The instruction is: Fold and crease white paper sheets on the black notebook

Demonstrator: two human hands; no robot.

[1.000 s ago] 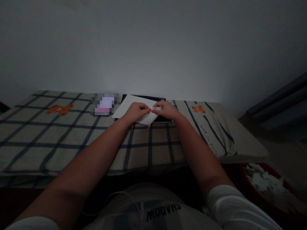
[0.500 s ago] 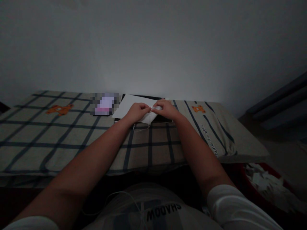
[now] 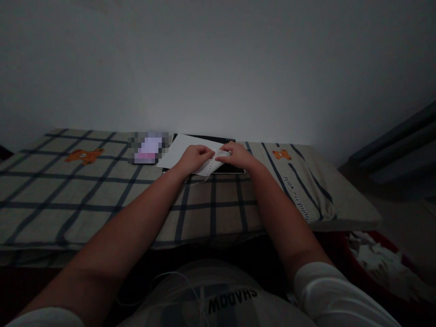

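A white sheet of paper point(image 3: 175, 147) lies askew over a flat black item point(image 3: 235, 168), perhaps a notebook cover, on the checked cloth. Along the sheet's right part runs a narrow strip with a row of dark dots point(image 3: 210, 169), like punched holes; its thin end trails past the front edge. My left hand point(image 3: 195, 159) rests on the sheet, thumb and fingers pinched at the strip's upper end. Close on its right, my right hand point(image 3: 238, 155) pinches the sheet's raised, curled edge. The fingers partly hide where the strip joins the sheet.
A phone with a lit, blurred-out screen point(image 3: 149, 149) lies left of the paper. The checked cloth point(image 3: 112, 190) covers the surface, against a pale wall point(image 3: 218, 68). On the floor at lower right stands a red bin point(image 3: 369, 234) with crumpled white paper in it.
The dotted strip's lower end has swung left and now slants. The paper's right edge shows more of a curl, and the sheet has shifted slightly left. Both hands stay nearly in place.
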